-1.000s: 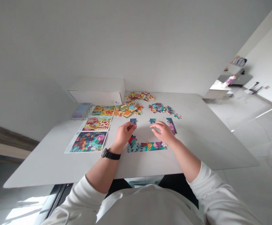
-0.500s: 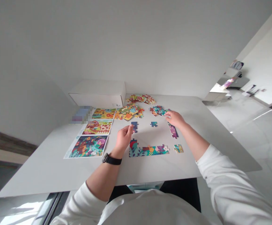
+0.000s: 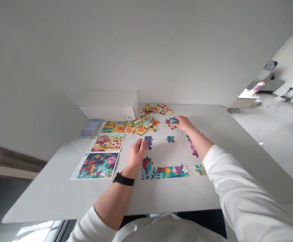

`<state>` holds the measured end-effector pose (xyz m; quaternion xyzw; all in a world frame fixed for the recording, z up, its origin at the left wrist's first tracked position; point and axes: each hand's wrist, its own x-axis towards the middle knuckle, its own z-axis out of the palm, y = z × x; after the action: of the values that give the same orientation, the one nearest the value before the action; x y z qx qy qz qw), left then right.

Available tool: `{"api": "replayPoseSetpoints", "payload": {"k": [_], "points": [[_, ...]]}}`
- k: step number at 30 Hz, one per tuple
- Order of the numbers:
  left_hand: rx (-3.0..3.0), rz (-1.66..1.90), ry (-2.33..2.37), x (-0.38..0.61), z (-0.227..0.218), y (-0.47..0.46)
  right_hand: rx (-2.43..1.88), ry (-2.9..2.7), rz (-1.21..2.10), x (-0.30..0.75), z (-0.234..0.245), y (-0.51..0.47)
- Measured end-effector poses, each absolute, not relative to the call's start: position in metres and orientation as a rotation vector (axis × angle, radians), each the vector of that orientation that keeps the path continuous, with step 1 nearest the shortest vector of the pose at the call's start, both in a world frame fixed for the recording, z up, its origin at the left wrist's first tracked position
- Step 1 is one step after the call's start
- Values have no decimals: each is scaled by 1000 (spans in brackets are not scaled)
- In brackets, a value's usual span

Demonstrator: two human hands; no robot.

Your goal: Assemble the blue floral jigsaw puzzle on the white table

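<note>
Prob. home rm: jigsaw pcs (image 3: 142, 125) on white table (image 3: 47, 201), tile flr (image 3: 282, 161), plain walls (image 3: 136, 50).

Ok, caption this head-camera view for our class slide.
Right hand on a pile of jigsaw pieces, left hand beside a blue piece, on a white table.

Your head camera looked forward and down, from just above, at your left hand (image 3: 136, 158), right hand (image 3: 184, 123) and the white table (image 3: 176, 196).

Here lie three picture sheets (image 3: 97, 165), three piles of jigsaw pieces (image 3: 142, 125) (loose) and one white box (image 3: 108, 106).
</note>
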<state>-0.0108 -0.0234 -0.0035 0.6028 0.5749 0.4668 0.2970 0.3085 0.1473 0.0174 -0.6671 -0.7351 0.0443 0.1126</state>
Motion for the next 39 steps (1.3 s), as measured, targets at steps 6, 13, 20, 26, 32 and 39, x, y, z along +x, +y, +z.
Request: {"api": "replayPoseSetpoints", "payload": {"k": [6, 13, 20, 26, 32, 39], "points": [[1520, 1229, 1541, -9, 2, -23, -1895, -2230, 59, 299, 16, 163], [1464, 1215, 1523, -7, 8, -24, -1701, -2375, 219, 307, 19, 170], [1463, 1214, 1517, -10, -1, -23, -1745, -2407, 244, 329, 19, 175], [1451, 1202, 1525, -10, 0, -24, -1662, -2426, 216, 352, 20, 164], [1426, 1192, 1502, -9, 3, -24, -2064, -2181, 58, 381, 21, 158], [1439, 1201, 1507, -9, 2, -23, -2166, -2137, 38, 378, 24, 160]]}}
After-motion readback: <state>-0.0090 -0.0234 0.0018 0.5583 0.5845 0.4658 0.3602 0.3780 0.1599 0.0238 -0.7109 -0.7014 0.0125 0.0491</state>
